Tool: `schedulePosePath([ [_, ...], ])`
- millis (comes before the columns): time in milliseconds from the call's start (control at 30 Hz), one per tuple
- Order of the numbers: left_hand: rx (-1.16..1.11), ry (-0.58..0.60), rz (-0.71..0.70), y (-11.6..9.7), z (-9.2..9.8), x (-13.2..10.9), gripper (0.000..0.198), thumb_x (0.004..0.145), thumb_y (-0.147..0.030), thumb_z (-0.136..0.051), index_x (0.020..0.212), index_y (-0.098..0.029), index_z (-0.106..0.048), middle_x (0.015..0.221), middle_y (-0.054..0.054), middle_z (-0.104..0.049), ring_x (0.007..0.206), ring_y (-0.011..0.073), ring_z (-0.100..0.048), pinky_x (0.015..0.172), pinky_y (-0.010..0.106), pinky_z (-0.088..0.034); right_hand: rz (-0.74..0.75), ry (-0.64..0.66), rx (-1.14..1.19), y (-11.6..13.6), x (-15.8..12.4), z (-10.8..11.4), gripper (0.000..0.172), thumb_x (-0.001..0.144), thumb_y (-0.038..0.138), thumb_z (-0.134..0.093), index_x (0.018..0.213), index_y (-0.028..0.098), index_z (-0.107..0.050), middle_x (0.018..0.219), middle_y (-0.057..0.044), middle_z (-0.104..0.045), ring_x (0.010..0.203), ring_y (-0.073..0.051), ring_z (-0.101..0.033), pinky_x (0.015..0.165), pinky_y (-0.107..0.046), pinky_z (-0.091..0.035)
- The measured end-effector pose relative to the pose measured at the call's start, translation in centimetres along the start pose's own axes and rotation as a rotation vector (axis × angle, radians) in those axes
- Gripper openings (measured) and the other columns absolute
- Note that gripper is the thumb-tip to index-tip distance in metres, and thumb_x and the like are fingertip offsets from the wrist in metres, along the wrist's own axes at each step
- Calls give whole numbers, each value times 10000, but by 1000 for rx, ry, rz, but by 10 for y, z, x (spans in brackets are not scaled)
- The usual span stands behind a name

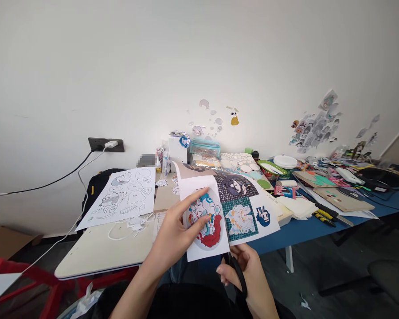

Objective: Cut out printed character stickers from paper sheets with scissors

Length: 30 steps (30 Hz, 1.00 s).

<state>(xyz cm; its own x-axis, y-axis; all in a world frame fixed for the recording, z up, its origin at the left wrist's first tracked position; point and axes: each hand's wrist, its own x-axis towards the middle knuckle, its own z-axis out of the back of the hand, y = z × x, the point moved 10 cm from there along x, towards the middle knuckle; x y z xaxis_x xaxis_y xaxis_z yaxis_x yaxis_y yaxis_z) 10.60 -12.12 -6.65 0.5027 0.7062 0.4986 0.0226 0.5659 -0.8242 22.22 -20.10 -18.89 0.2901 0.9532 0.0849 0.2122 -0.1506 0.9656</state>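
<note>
My left hand point(182, 226) grips a sheet of printed paper point(269, 230), thumb on its front, over a red, white and blue cartoon figure point(210, 237). Other cartoon pictures cover the sheet's right part, two of them on gridded backgrounds. At the sheet's lower edge, my right hand point(242, 268) is closed around black-handled scissors point(240, 279). A cut runs up from that edge, between the red figure and the gridded pictures; the blades are mostly hidden by the paper.
A sheet of line drawings point(119, 199) lies left on the cream table point(113, 248). On the blue table point(275, 239) are yellow-black handled tools point(326, 216), a white lid point(285, 161) and craft clutter. A white cable point(81, 177) hangs from the wall socket point(95, 144).
</note>
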Motion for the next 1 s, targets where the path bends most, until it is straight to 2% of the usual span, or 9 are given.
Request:
schedulePosePath([
  [100,5,-16,-3,1,1,2,438,826,-281,-625,1256,-318,-548,1351,-16,-543,1261,224,-470,1027,379,-429,-5,101,-98,7,-17,5,397,556,405,-858,844,189,-690,691,-28,-607,507,-125,-504,496,-252,-421],
  [167,8,-19,-2,2,2,4,430,827,-290,-624,1250,-317,-552,1350,-15,-545,1266,225,-463,1040,384,-414,-18,111,-165,16,-35,15,364,585,422,-837,853,211,-709,760,-47,-610,555,-145,-525,546,-272,-427],
  [233,3,-2,6,4,0,6,423,825,-299,-627,1241,-326,-559,1348,-21,-545,1261,223,-468,1050,386,-405,-18,49,-171,32,-49,29,351,627,491,-787,847,228,-714,804,-66,-610,549,-148,-517,536,-280,-418],
  [300,-19,25,14,5,-5,9,420,818,-304,-639,1230,-338,-566,1344,-29,-546,1255,220,-474,1057,385,-398,-34,85,-123,45,-55,30,378,638,541,-759,843,228,-706,830,-77,-611,489,-126,-484,471,-269,-381],
  [400,-84,47,33,5,-10,10,419,803,-305,-659,1213,-338,-579,1340,-31,-550,1248,223,-481,1065,390,-390,-86,260,-74,56,-48,13,421,658,555,-744,880,203,-680,819,-74,-616,458,-110,-476,449,-255,-368],
  [467,-156,55,68,8,-12,11,425,793,-306,-671,1208,-323,-582,1336,-16,-555,1207,236,-522,1029,398,-434,-103,308,-79,61,-38,6,386,715,529,-713,877,182,-668,760,-56,-608,484,-113,-496,478,-246,-395],
  [600,-289,55,126,12,-12,11,453,760,-305,-703,1198,-290,-587,1320,21,-570,1095,258,-604,878,379,-550,-129,316,-55,61,-27,1,322,773,468,-682,876,163,-662,804,-59,-620,500,-98,-514,486,-222,-407],
  [900,-365,55,227,14,-22,4,484,752,-318,-700,1215,-266,-570,1184,43,-661,1005,261,-652,791,372,-585,-129,362,30,62,-23,-9,346,774,462,-683,888,136,-669,816,-60,-623,495,-90,-516,490,-224,-396],
  [1000,-357,70,246,15,-25,1,528,738,-339,-708,1234,-238,-554,1161,65,-671,968,270,-665,742,367,-595,-98,372,11,61,-21,-9,343,782,454,-683,873,125,-653,752,-52,-611,498,-96,-513,502,-230,-405],
])
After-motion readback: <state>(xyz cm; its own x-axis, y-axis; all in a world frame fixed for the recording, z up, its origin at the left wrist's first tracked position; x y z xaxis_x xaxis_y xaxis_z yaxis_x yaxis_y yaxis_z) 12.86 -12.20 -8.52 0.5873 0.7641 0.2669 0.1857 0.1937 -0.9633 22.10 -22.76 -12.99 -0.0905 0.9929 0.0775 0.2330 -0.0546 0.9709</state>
